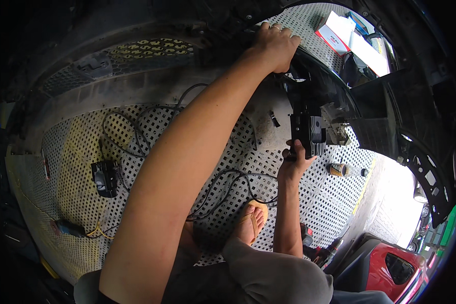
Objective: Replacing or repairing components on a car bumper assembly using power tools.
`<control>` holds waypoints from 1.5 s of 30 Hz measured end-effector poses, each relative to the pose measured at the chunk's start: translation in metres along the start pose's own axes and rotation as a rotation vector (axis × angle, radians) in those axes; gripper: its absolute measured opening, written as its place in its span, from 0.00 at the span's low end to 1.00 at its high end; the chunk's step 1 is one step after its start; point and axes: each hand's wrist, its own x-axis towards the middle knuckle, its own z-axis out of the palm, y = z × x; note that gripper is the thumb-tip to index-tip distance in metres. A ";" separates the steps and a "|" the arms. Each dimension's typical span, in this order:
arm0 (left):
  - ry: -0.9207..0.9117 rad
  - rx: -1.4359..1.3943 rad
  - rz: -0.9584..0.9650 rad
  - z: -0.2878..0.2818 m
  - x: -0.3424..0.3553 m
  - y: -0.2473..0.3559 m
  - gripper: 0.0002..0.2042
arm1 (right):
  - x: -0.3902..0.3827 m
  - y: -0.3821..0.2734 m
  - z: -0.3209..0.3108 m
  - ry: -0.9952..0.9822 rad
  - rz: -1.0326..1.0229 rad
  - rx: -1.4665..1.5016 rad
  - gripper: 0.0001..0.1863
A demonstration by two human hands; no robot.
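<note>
My left hand [277,44] reaches up to the far side, its fingers curled over the edge of a black car body panel [319,83]. The fingertips are hidden behind that edge. Lower and to the right, my right hand [300,158] grips a black box-shaped unit with a ribbed side [309,134] from below, thumb on its near end. The unit is up against the dark panel; whether it is fastened there I cannot tell. A similar black unit [105,178] with a cable lies on the perforated floor mat at the left.
Black cables [223,177] loop across the perforated mat [152,121]. A can [338,169] lies right of my right hand. A power drill [332,248] is at lower right, near a red car part [390,263]. Open white-and-red boxes [334,35] stand beyond the panel.
</note>
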 end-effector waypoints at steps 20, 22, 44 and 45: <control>0.003 0.002 0.020 -0.002 -0.004 -0.005 0.37 | -0.011 0.003 0.013 0.057 -0.056 -0.322 0.41; 0.012 0.010 0.024 -0.001 -0.005 -0.006 0.37 | -0.006 -0.010 0.035 0.018 -0.048 -0.330 0.46; -0.051 0.073 -0.027 0.000 0.005 0.002 0.33 | 0.036 0.004 0.089 -0.020 -0.070 -0.229 0.45; -0.051 0.068 -0.028 -0.004 0.005 0.003 0.33 | 0.038 0.005 0.089 0.005 -0.103 -0.231 0.45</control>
